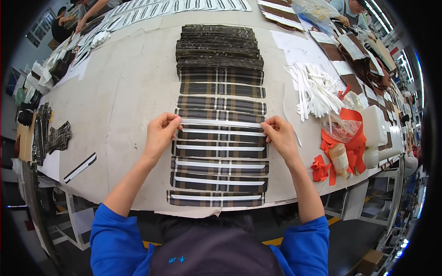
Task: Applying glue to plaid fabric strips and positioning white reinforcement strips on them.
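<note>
A narrow white strip point(221, 123) is stretched level between my two hands, above a dark plaid fabric piece. My left hand point(162, 133) pinches its left end between thumb and fingers. At the other end, my right hand point(279, 134) pinches it the same way. Plaid pieces lie in a column down the middle of the table; several nearer ones, such as this plaid piece point(193, 202), each carry a white strip along their length. Beyond my hands, bare plaid pieces point(195, 89) lead up to a thick overlapping pile of plaid pieces point(216, 43).
Loose white strips point(315, 89) lie heaped at the right, near red fabric scraps point(354, 138) and a white plastic container point(373, 124). One plaid piece with a strip point(80, 167) lies at left, below plaid bundles point(57, 137). Other people work at the table's far corners.
</note>
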{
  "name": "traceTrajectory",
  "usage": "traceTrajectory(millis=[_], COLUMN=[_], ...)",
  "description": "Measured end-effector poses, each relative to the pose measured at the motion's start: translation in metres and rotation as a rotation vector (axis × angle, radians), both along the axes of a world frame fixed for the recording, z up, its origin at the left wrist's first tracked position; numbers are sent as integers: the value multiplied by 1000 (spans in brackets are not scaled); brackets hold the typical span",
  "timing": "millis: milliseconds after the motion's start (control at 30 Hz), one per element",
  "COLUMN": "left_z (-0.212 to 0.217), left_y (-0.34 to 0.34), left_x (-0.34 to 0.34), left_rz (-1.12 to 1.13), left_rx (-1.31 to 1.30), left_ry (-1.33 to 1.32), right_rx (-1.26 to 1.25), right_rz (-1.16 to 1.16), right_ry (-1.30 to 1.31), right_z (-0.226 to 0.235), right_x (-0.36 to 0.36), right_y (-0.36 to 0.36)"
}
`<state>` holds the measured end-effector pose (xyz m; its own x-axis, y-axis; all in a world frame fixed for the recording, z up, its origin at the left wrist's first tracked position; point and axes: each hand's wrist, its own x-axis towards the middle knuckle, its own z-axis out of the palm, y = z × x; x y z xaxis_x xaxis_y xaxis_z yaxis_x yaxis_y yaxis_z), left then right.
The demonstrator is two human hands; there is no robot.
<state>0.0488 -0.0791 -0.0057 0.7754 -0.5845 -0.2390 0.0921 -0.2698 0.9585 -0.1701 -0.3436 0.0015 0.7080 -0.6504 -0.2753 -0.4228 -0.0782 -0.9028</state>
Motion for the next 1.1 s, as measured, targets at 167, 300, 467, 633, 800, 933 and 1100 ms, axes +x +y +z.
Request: traceTrajectory(millis=[167,300,467,633,800,933,1100], left_z=[-8,-13,-13,-16,-17,-19,-16], left_y=[-14,-17,-18,-20,-19,-18,-20], left_x=[17,24,26,29,31,32,33], left_rz=[20,21,17,20,26,37,21], left_rx=[109,175,217,227,247,228,219], left_ry=[-305,-411,-373,-390,-410,-361,-335], right_rx=[-338,-388,-507,-548,-620,-613,-593], right_rz=[48,60,62,74,106,99,92], right_ry=[9,-28,30,49,14,25,11], right_z=[-20,-21,-22,-22,-26,-22,-22], right_x=[11,14,17,20,22,22,20], right_y=[-16,-15,-14,-14,-14,-11,-11])
